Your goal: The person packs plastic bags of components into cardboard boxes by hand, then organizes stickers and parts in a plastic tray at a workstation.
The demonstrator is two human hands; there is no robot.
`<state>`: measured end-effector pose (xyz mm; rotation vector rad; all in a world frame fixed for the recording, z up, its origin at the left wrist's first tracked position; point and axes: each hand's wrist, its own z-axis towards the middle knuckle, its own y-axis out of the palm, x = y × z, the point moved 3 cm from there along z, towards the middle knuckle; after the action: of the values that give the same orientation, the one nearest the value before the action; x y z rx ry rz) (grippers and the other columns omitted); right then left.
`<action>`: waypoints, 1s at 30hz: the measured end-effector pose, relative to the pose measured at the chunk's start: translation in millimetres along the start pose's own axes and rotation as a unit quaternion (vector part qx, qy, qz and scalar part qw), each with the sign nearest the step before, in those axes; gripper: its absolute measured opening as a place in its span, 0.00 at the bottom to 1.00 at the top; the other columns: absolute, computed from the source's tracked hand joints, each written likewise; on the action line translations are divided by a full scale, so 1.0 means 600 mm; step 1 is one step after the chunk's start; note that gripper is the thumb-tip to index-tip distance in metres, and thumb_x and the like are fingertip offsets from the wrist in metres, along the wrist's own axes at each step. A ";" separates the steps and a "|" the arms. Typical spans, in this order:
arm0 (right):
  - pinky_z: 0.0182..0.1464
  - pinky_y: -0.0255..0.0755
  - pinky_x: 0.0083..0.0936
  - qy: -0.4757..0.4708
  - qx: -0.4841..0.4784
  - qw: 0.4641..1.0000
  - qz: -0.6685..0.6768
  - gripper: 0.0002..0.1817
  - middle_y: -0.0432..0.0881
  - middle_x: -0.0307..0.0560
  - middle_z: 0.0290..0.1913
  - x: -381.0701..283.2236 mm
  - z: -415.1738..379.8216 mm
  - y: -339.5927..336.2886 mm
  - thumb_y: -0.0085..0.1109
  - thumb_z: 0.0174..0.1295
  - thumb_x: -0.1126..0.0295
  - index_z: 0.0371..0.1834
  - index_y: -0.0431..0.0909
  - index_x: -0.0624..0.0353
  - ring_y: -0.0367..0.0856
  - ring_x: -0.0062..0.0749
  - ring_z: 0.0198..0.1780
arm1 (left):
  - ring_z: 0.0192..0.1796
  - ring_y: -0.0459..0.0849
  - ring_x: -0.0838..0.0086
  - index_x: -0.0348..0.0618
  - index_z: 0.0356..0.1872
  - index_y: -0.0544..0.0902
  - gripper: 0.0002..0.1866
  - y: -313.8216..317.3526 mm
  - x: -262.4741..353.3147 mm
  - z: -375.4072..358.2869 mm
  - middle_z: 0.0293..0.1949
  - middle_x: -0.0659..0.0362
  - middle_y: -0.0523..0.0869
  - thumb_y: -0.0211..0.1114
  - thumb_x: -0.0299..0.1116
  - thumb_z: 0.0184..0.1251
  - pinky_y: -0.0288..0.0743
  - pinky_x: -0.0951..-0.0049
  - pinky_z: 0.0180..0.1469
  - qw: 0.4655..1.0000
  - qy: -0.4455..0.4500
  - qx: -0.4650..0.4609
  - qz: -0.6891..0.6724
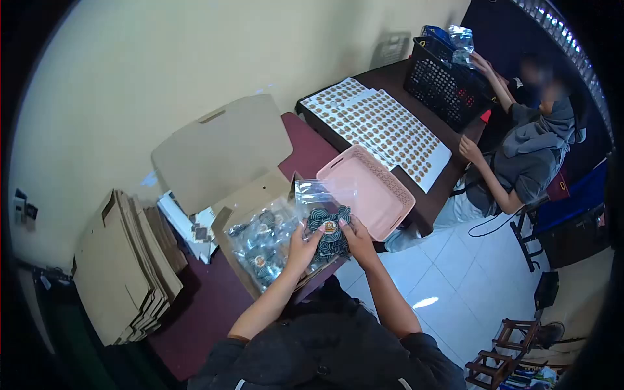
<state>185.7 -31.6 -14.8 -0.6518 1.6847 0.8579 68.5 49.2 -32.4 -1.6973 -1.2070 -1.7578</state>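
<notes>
A clear plastic bag (333, 239) with dark green and grey coiled pieces inside is held up between both hands; a round label sits on its front. My left hand (303, 246) grips its left side, thumb on the front. On the right side, my right hand (356, 239) is closed on the same bag. Just below and left stands an open cardboard box (238, 263) holding several similar filled bags (263, 240). Beyond the hands lies a pink plastic basket (367, 188), with nothing seen inside it.
Folded cardboard boxes (120, 266) stack at the left, beside small white boxes (195, 227). Sticker sheets (383, 130) lie on the dark table, near a black crate (442, 84). At the right a seated person (530, 156) reaches to a clear bag (461, 45).
</notes>
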 end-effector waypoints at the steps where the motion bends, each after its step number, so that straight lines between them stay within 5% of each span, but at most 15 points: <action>1: 0.48 0.69 0.19 0.000 -0.004 1.000 0.000 0.17 0.77 0.43 0.42 -0.002 -0.017 0.017 0.58 0.61 0.69 0.49 0.69 0.67 0.75 0.21 0.44 | 0.40 0.81 0.77 0.29 0.49 0.72 0.19 -0.014 0.006 -0.015 0.39 0.55 0.81 0.63 0.29 0.61 0.76 0.78 0.42 1.000 -0.011 0.019 0.016; 3: 0.48 0.68 0.20 -0.055 -0.017 0.996 -0.067 0.18 0.77 0.44 0.42 -0.016 -0.052 0.052 0.56 0.62 0.67 0.50 0.69 0.69 0.75 0.21 0.44 | 0.39 0.81 0.77 0.28 0.48 0.72 0.19 -0.040 0.004 -0.038 0.38 0.54 0.82 0.64 0.30 0.61 0.76 0.79 0.40 0.994 0.029 0.041 0.102; 11: 0.50 0.68 0.20 0.019 -0.045 0.999 -0.006 0.21 0.76 0.46 0.46 0.014 -0.100 0.119 0.54 0.63 0.67 0.54 0.66 0.70 0.74 0.23 0.48 | 0.28 0.78 0.82 0.33 0.42 0.77 0.14 -0.119 0.031 -0.113 0.28 0.60 0.82 0.61 0.35 0.64 0.71 0.81 0.29 0.988 0.102 0.095 0.066; 14: 0.51 0.68 0.20 -0.003 -0.073 0.997 -0.033 0.24 0.76 0.48 0.46 0.005 -0.114 0.153 0.56 0.62 0.67 0.56 0.63 0.72 0.74 0.24 0.48 | 0.32 0.78 0.82 0.33 0.41 0.76 0.15 -0.164 0.017 -0.126 0.31 0.61 0.82 0.62 0.38 0.63 0.72 0.81 0.34 0.991 -0.027 0.121 -0.043; 17: 0.50 0.68 0.20 -0.047 -0.111 0.990 -0.066 0.27 0.76 0.49 0.46 0.017 -0.112 0.173 0.58 0.60 0.66 0.58 0.61 0.72 0.74 0.24 0.47 | 0.36 0.79 0.82 0.32 0.44 0.75 0.18 -0.151 0.079 -0.149 0.35 0.59 0.82 0.62 0.39 0.63 0.73 0.81 0.38 0.988 0.097 0.089 0.081; 23: 0.49 0.69 0.19 0.012 -0.101 0.994 -0.051 0.27 0.76 0.50 0.47 0.053 -0.076 0.178 0.58 0.60 0.67 0.57 0.62 0.75 0.75 0.24 0.48 | 0.42 0.79 0.78 0.27 0.53 0.70 0.25 -0.194 0.063 -0.141 0.41 0.53 0.81 0.62 0.39 0.63 0.73 0.78 0.43 0.992 0.054 0.117 -0.007; 25: 0.53 0.68 0.24 0.011 -0.130 0.990 -0.060 0.29 0.75 0.57 0.49 0.005 -0.091 0.201 0.61 0.57 0.65 0.55 0.63 0.75 0.74 0.31 0.52 | 0.43 0.79 0.77 0.29 0.53 0.69 0.24 -0.184 0.099 -0.150 0.42 0.52 0.80 0.63 0.36 0.63 0.74 0.78 0.44 0.991 0.073 0.089 0.067; 30: 0.44 0.73 0.19 0.063 -0.199 0.975 -0.075 0.22 0.80 0.49 0.41 -0.026 -0.065 0.203 0.62 0.57 0.68 0.50 0.69 0.71 0.79 0.24 0.40 | 0.45 0.80 0.73 0.32 0.58 0.59 0.33 -0.182 0.107 -0.139 0.44 0.52 0.78 0.68 0.29 0.56 0.75 0.75 0.48 0.995 0.093 0.022 0.026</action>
<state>72.5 8.5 32.8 -1.1134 1.5607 1.0735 -78.0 58.7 6.1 -1.4899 -1.1028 -1.7988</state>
